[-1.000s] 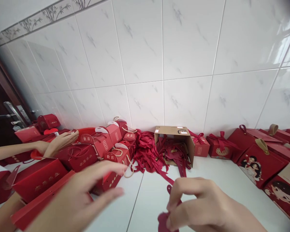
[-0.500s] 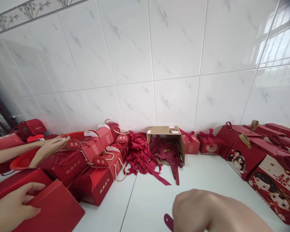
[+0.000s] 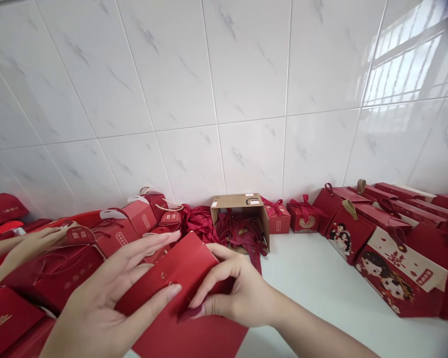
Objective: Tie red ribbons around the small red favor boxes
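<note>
In front of me, a red gift box (image 3: 194, 335) is tilted, with small holes in its upper flap. My left hand (image 3: 104, 298) grips this box from the left, its thumb pressed on the front. At the right side, my right hand (image 3: 239, 291) pinches a short dark red strap (image 3: 188, 313) between thumb and fingers, against the face of the box. Behind it, an open cardboard box (image 3: 237, 201) lies on its side with more dark red straps (image 3: 242, 236) spilling from it. A heap of red ribbon (image 3: 199, 221) lies beside that.
Red gift boxes with rope handles (image 3: 136, 216) crowd the left side. A co-worker's hands (image 3: 30, 248) are among them. Decorated boxes with a cartoon couple (image 3: 399, 278) line the right. Two bow-tied boxes (image 3: 278, 219) stand against the tiled wall (image 3: 246, 159).
My left hand has brought the red box from the lower left to the middle. My right hand has moved left with the strap and now meets the box. The view has shifted right.
</note>
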Available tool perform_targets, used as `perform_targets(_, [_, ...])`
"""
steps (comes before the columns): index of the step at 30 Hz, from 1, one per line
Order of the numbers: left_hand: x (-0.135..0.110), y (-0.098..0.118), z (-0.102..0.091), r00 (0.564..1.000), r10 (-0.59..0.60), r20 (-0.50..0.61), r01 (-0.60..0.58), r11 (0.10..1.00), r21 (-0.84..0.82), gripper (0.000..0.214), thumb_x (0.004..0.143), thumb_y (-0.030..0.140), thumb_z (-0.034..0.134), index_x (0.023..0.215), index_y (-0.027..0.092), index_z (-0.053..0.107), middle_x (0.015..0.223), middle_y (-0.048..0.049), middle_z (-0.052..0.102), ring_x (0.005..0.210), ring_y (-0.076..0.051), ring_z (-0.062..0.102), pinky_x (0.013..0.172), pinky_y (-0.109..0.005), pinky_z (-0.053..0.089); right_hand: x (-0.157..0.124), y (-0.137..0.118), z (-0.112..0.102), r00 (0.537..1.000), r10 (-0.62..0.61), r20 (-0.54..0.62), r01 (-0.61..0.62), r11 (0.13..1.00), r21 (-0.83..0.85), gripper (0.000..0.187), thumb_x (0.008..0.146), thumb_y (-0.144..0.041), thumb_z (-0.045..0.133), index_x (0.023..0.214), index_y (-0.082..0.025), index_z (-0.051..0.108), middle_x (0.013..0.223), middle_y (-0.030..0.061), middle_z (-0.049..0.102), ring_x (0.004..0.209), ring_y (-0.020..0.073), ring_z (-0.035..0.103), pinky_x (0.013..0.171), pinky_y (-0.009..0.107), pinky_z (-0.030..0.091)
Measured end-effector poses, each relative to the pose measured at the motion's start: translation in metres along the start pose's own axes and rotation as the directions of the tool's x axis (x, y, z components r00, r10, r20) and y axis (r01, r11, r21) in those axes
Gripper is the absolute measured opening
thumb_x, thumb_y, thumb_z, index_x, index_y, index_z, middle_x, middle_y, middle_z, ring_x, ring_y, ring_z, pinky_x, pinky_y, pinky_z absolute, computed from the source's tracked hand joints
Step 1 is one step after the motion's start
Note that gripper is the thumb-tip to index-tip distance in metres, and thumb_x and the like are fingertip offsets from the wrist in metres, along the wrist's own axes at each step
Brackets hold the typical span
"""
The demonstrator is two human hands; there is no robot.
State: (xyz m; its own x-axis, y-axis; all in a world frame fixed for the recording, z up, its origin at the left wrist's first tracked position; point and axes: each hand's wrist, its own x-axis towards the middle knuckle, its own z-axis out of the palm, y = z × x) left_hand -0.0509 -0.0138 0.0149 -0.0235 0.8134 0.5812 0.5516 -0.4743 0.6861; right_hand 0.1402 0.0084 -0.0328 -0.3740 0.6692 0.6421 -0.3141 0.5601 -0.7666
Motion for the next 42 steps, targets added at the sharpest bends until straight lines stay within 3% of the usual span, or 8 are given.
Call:
perform_targets(6, [0.011, 0.004, 0.026, 0.993, -0.012, -0.117, -0.015, 0.973, -0.232, 0.020, 0.065, 0.032, 0.077, 0.076, 0.020, 0.065, 0.102, -0.0037, 0.070, 0.098, -0.021, 0.065, 0.085, -0.026, 0.056, 0.000, 0.001, -0.002, 0.972, -0.189, -0.142, 0.177, 0.980, -0.093, 0.014, 0.080, -0.016, 0.071, 0.085, -0.027, 0.077, 0.106, 0.0054, 0.058, 0.094, 0.0180, 0.061, 0.082, 0.029, 0.054])
perform_targets(13, [0.008, -0.014, 0.042, 0.989, -0.004, 0.146, 0.089, 0.811, -0.578, 0.029, 0.082, 0.041, 0.064, 0.096, 0.017, 0.070, 0.096, -0.0080, 0.071, 0.089, -0.021, 0.065, 0.072, -0.026, 0.056, -0.003, 0.004, -0.010, 0.939, -0.169, -0.300, 0.116, 0.976, -0.186, 0.016, 0.078, -0.016, 0.073, 0.079, -0.031, 0.075, 0.102, 0.0025, 0.057, 0.096, 0.0176, 0.059, 0.083, 0.030, 0.052])
perform_targets(17, [0.005, -0.010, 0.043, 1.000, -0.025, -0.002, 0.022, 0.905, -0.426, 0.022, 0.087, 0.038, 0.059, 0.094, 0.019, 0.069, 0.090, -0.0026, 0.071, 0.078, -0.013, 0.064, 0.065, -0.018, 0.052, -0.005, -0.005, -0.008, 0.941, -0.091, -0.326, 0.011, 0.971, -0.237, 0.007, 0.076, -0.020, 0.075, 0.073, -0.026, 0.072, 0.141, 0.0011, 0.038, 0.134, 0.0273, 0.032, 0.099, 0.036, 0.045])
perform_targets(21, [0.003, -0.004, 0.045, 0.984, 0.174, -0.021, -0.174, 0.951, -0.257, 0.013, 0.089, 0.027, 0.058, 0.091, 0.021, 0.070, 0.086, 0.0015, 0.072, 0.080, -0.009, 0.065, 0.073, -0.014, 0.050, -0.007, -0.015, -0.005, 0.941, -0.051, -0.335, -0.041, 0.965, -0.261, 0.005, 0.078, -0.024, 0.074, 0.074, -0.026, 0.072, 0.151, -0.0041, 0.025, 0.140, 0.0277, 0.021, 0.090, 0.034, 0.051])
perform_targets(26, [-0.002, -0.002, 0.050, 0.920, 0.391, -0.013, -0.381, 0.891, -0.247, 0.016, 0.088, 0.014, 0.057, 0.098, 0.021, 0.067, 0.090, 0.0023, 0.071, 0.085, -0.009, 0.065, 0.079, -0.016, 0.050, -0.009, -0.017, -0.007, 0.926, -0.061, -0.372, -0.058, 0.952, -0.301, 0.004, 0.079, -0.025, 0.072, 0.075, -0.025, 0.073, 0.149, 0.0004, 0.031, 0.135, 0.0309, 0.032, 0.087, 0.038, 0.052])
perform_targets(35, [-0.003, -0.005, 0.051, 0.869, 0.493, -0.041, -0.488, 0.839, -0.239, 0.022, 0.086, 0.008, 0.057, 0.102, 0.020, 0.066, 0.092, -0.0001, 0.070, 0.088, -0.011, 0.064, 0.080, -0.021, 0.051, -0.013, -0.015, -0.005, 0.911, -0.091, -0.403, -0.037, 0.953, -0.300, 0.007, 0.082, -0.021, 0.069, 0.078, -0.027, 0.072, 0.144, 0.0012, 0.039, 0.104, 0.0251, 0.061, 0.073, 0.036, 0.057])
perform_targets(39, [-0.003, -0.008, 0.057, 0.825, 0.563, -0.048, -0.556, 0.791, -0.255, 0.023, 0.086, 0.007, 0.055, 0.103, 0.018, 0.065, 0.093, -0.0033, 0.070, 0.087, -0.013, 0.064, 0.079, -0.025, 0.052, -0.012, -0.013, -0.007, 0.842, -0.311, -0.441, 0.087, 0.885, -0.458, 0.010, 0.080, -0.019, 0.070, 0.085, -0.027, 0.067, 0.137, 0.0025, 0.047, 0.113, 0.0247, 0.056, 0.086, 0.038, 0.052])
perform_targets(42, [-0.002, -0.012, 0.061, 0.779, 0.620, -0.093, -0.623, 0.749, -0.226, 0.023, 0.082, 0.009, 0.064, 0.103, 0.017, 0.063, 0.091, -0.0043, 0.070, 0.085, -0.014, 0.064, 0.077, -0.027, 0.052, -0.010, -0.016, -0.009, 0.856, -0.275, -0.438, 0.079, 0.907, -0.414, 0.025, 0.079, -0.019, 0.072, 0.098, -0.027, 0.060, 0.120, 0.0057, 0.059, 0.108, 0.0235, 0.059, 0.077, 0.033, 0.055])
